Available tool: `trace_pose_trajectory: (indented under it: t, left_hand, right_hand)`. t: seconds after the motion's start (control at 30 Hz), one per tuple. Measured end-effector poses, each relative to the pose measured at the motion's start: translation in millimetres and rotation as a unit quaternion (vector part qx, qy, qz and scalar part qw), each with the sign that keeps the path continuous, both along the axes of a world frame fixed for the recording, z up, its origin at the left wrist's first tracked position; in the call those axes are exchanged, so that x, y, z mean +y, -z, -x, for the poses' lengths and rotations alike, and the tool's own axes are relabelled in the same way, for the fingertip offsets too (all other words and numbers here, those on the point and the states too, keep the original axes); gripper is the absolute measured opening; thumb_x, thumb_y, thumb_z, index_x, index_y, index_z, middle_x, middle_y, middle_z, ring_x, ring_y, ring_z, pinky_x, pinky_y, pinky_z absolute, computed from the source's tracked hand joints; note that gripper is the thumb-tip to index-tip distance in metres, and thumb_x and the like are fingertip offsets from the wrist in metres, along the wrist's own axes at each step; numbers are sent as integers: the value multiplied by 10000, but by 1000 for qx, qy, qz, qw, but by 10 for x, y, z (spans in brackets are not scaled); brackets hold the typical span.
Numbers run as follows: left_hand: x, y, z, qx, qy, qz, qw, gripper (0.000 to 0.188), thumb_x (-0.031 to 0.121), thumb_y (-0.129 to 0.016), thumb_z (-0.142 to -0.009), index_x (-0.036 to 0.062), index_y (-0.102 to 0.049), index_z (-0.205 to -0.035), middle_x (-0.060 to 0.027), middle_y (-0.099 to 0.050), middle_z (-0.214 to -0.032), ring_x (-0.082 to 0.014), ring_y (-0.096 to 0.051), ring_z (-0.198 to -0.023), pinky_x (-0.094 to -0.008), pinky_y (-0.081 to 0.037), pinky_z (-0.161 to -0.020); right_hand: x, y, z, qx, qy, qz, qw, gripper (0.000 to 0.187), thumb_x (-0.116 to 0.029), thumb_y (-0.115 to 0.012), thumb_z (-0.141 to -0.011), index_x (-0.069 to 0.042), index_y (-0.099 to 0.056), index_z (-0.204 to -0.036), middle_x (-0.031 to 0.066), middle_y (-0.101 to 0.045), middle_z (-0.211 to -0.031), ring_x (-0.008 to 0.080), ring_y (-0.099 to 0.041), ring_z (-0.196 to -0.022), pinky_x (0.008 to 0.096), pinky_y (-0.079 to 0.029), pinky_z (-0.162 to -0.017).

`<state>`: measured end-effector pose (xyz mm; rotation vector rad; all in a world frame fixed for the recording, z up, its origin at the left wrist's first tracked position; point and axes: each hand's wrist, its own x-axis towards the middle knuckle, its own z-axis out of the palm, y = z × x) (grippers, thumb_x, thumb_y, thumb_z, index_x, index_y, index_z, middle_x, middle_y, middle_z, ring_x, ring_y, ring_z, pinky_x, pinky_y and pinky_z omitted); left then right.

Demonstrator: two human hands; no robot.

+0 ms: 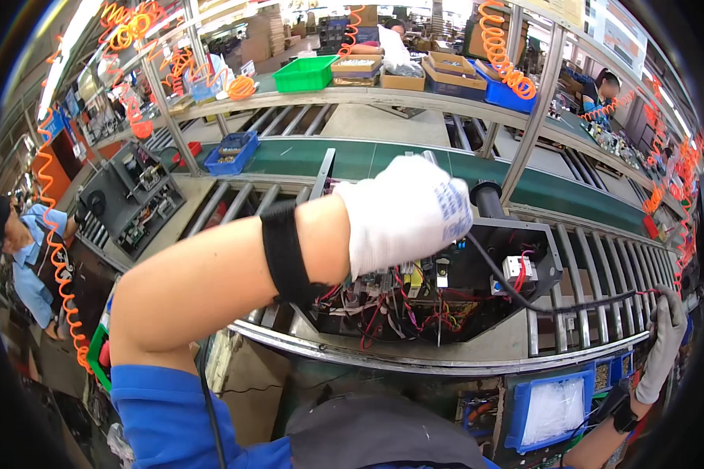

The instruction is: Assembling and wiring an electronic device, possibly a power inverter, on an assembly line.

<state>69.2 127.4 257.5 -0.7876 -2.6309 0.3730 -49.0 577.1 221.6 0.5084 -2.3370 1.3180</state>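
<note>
My left hand [418, 207], in a white glove with blue print, is closed above an opened black machine housing [516, 234]. A black cable [555, 309] comes out from under that hand; the fingertips are turned away from view. Far to the right, my right hand [665, 340], in a grey glove, pinches the cable near its other end, where a bit of red wire shows. Inside the housing are circuit parts, red and white wires, and a white block [519, 269] with red wires. A black cylinder [489, 199] stands at its far side.
The housing rests on a roller conveyor [602, 273] with a metal rail. Blue bins [551, 410] hang below at the right. Beyond runs a green belt [352, 160], with a shelf holding a green bin [305, 73]. Coiled orange hoses [504, 55] dangle. Another person [35, 258] stands left.
</note>
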Motion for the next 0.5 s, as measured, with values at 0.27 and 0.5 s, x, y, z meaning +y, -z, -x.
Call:
trace_pose_trajectory:
  t: [0.27,0.5]
  left_hand:
    - [191,278,58,-199,-114,11,973,71,126,-616,-751,63,-620,-783,-113,-610,-731,-292,-649,-626,-410,-520,-521]
    - [-323,430,-29,-70,-101,-121,985,116,112,-610,-808,60,-565,-901,-120,-585,-850,-316,-634,-792,-397,-525,-659]
  right_hand:
    - [-72,75,36,-34,6,-33,999,230,-154,-516,-971,23,-619,-1075,-29,-439,-755,33,-348,-634,208,-272,-572]
    - [-139,82,145,29,-17,-5,999,244,-180,-522,-977,2,-620,-1106,-55,-431,-714,19,-336,-596,198,-265,-542]
